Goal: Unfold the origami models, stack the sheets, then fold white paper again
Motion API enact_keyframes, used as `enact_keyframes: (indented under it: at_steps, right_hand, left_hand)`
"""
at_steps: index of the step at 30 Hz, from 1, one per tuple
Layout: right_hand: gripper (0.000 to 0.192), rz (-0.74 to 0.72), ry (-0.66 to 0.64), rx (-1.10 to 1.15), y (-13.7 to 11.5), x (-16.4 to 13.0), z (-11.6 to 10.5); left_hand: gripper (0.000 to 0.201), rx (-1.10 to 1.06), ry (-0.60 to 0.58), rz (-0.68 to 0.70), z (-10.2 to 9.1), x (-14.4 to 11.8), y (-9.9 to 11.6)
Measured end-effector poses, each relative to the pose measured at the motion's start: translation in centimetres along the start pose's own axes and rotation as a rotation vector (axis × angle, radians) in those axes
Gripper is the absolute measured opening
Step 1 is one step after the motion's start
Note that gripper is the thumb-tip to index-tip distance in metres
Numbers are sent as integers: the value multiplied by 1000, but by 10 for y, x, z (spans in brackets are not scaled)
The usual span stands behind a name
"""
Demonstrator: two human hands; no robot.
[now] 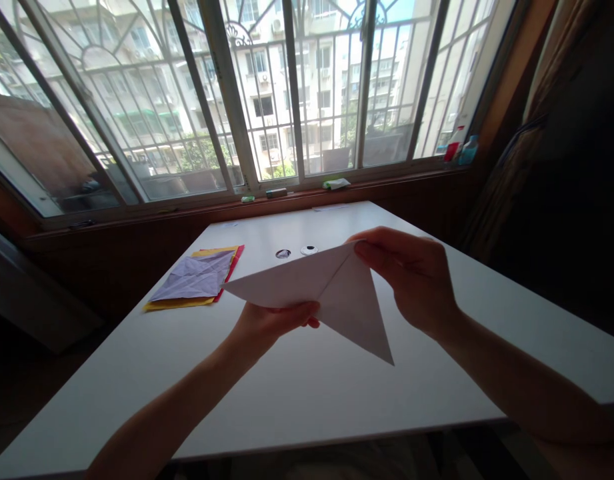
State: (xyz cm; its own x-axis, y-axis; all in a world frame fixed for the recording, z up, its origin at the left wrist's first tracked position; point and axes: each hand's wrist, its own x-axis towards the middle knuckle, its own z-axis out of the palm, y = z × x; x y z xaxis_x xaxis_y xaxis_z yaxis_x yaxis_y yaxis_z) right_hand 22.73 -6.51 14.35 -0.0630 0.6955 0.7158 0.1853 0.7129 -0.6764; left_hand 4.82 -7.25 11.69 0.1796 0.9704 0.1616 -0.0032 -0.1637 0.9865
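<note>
1 camera, worn on the head, gives the 1 view. It looks from above the near edge of the worktop (337,400), facing forward and down across it to the window (294,100) beyond. The left hand (277,319), right hand (411,273) and paper (299,283) sit near the middle, close to the lens. The 2 forearms enter from below, while the window, farther off, fills the top.

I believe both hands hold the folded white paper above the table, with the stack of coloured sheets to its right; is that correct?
Not quite: the head view shows the stack of coloured sheets to the left of the folded white paper. The left hand and right hand do hold that paper above the table.
</note>
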Motion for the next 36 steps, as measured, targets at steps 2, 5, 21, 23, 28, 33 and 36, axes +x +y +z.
enact_keyframes:
  at_steps: [2, 5, 21, 23, 28, 33, 36]
  right_hand:
    - [15, -22, -5, -37, -2, -1, 0]
    - [15, -63, 2, -84, -3, -3, -1]
    - [14, -139, -1, -186, -5, -3, -4]
    - [14, -135, -21, -165, -6, -2, -5]
    - [13, -135, -45, -137, -8, -1, -7]
    - [15, -74, -63, -145, -8, 0, -8]
    - [14, -104, -46, -172, -8, -1, -8]
  left_hand:
    - [15, 12, 9, -2, 0, 0, 0]
    - [12, -5, 8, 1, 0, -1, 2]
    - [17, -8, 6, 14, -1, 0, 5]
    - [17, -14, 0, 7, -2, 0, 4]
    - [21, -46, -6, -22, -2, 0, 2]
    - [26, -81, -10, -43, -2, 0, 0]
    - [20, -95, -16, -32, -3, 0, -1]
